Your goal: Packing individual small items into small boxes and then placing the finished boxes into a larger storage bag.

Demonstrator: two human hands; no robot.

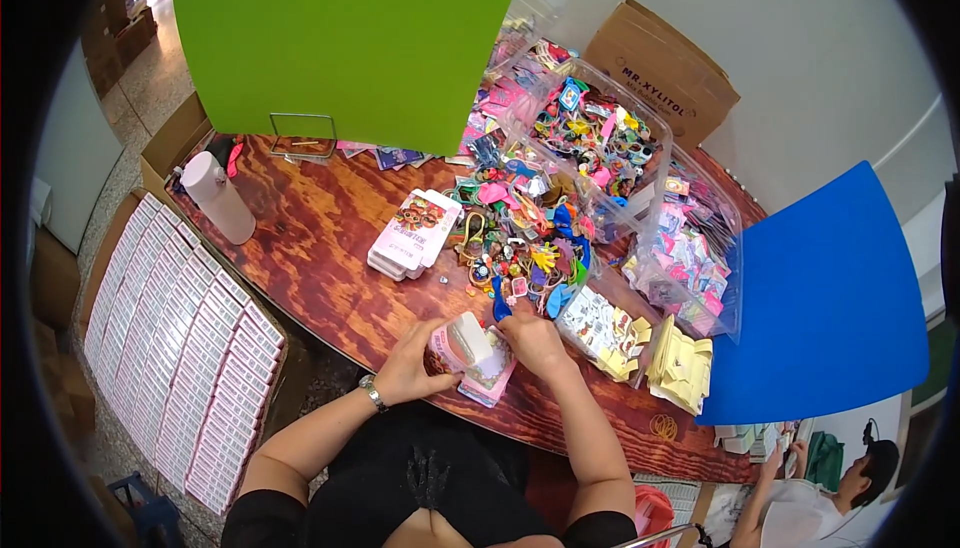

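My left hand (412, 360), with a watch on its wrist, grips a small pink-and-white carton (462, 342) by its side, its white end flap raised. Close beside it, my right hand (536, 344) is closed, fingertips pinched at the lower end of a glossy blue rubbery piece (500, 300). Beneath the hands, at the table's near edge, lies a pink printed packet (487, 391), partly covered by the carton. Beyond them spreads a heap of small colourful trinkets and hair ties (520, 248). Flat pink-and-white cartons (413, 235) form a stack left of the heap.
Clear plastic bins (655, 198) of trinkets stand at the back right. White cards (600, 333) and yellow cards (682, 368) lie at right, near a blue panel (820, 308). A pale bottle (218, 198) stands at left, above a box of packed cartons (180, 348). Another person (830, 498) sits lower right.
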